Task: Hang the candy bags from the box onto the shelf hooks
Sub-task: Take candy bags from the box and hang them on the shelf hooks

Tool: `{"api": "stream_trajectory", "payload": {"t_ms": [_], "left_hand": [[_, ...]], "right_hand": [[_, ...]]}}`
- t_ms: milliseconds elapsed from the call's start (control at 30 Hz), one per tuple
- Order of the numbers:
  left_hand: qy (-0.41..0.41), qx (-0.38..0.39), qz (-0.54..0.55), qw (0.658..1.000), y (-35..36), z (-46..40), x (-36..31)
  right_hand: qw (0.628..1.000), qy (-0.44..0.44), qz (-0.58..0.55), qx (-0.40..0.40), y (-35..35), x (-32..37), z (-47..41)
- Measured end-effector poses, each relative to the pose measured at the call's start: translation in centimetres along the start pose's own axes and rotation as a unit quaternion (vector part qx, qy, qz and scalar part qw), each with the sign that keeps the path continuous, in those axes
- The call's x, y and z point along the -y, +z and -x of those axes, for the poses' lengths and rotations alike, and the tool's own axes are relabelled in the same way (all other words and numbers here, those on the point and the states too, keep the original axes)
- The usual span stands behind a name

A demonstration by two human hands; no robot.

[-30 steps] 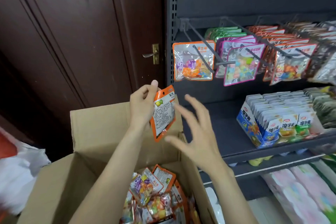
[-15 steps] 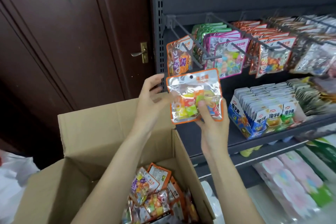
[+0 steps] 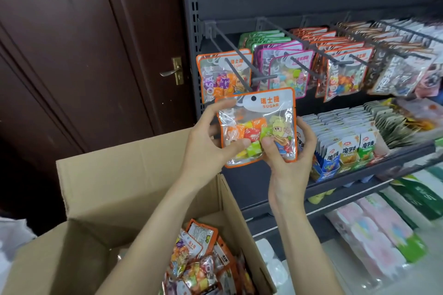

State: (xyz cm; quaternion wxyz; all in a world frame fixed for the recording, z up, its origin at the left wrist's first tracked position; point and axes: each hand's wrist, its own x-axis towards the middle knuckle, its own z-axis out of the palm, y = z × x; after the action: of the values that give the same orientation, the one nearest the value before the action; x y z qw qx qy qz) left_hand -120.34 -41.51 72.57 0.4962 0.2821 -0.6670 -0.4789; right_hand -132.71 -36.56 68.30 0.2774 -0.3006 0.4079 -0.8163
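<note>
Both hands hold one orange-edged candy bag (image 3: 257, 112) upright, its printed front facing me, just below and in front of the leftmost shelf hook (image 3: 233, 69). My left hand (image 3: 208, 143) grips the bag's left edge with thumb in front. My right hand (image 3: 290, 151) pinches its lower right corner. A like bag (image 3: 215, 74) hangs on that hook behind it. The open cardboard box (image 3: 134, 175) below holds several more candy bags (image 3: 199, 263).
Further hooks to the right carry pink, green and orange bags (image 3: 290, 72). A lower shelf (image 3: 383, 163) holds display boxes of small snack packs (image 3: 347, 148). A dark wooden door with a brass handle (image 3: 173, 70) stands to the left.
The bag has been turned from back-facing to front-facing, and my right hand has taken hold of its lower corner. Both hands raised it nearer the leftmost hook.
</note>
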Motion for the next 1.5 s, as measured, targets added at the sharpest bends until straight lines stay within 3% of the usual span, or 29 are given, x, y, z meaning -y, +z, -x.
{"api": "stream_trajectory", "payload": {"t_ms": [233, 700, 800, 900, 1067, 1167, 1233, 1400, 1500], "left_hand": [[0.006, -0.02, -0.03, 0.999, -0.2, -1.7, 0.5], [0.086, -0.039, -0.161, 0.982, -0.7, -3.6, 2.4], [0.106, -0.066, -0.207, 0.97, -1.2, -5.9, 2.9], [0.103, -0.093, -0.261, 0.955, -2.6, -9.2, 4.0], [0.118, -0.125, -0.384, 0.907, -4.3, -13.4, 6.0], [0.102, -0.115, -0.427, 0.891, -4.5, -14.5, 6.6], [0.086, -0.107, -0.426, 0.894, -4.5, -14.4, 7.0], [0.086, -0.11, -0.388, 0.911, -4.8, -11.5, 7.0], [0.106, -0.137, -0.355, 0.919, -5.0, -8.4, 6.0]], "right_hand": [[0.991, -0.043, 0.115, 0.049, 0.5, -0.2, -2.0], [0.965, -0.084, 0.225, 0.107, 0.8, -1.9, -3.9], [0.916, -0.094, 0.361, 0.146, 1.8, -2.4, -5.5], [0.823, -0.134, 0.522, 0.179, 3.8, -3.2, -7.8], [0.725, -0.137, 0.642, 0.209, 6.9, -4.2, -10.6], [0.689, -0.12, 0.676, 0.232, 7.6, -5.0, -11.6], [0.691, -0.104, 0.672, 0.243, 7.4, -5.6, -11.8], [0.764, -0.099, 0.564, 0.297, 5.4, -6.0, -9.0], [0.787, -0.091, 0.52, 0.319, 3.7, -5.5, -6.3]]}}
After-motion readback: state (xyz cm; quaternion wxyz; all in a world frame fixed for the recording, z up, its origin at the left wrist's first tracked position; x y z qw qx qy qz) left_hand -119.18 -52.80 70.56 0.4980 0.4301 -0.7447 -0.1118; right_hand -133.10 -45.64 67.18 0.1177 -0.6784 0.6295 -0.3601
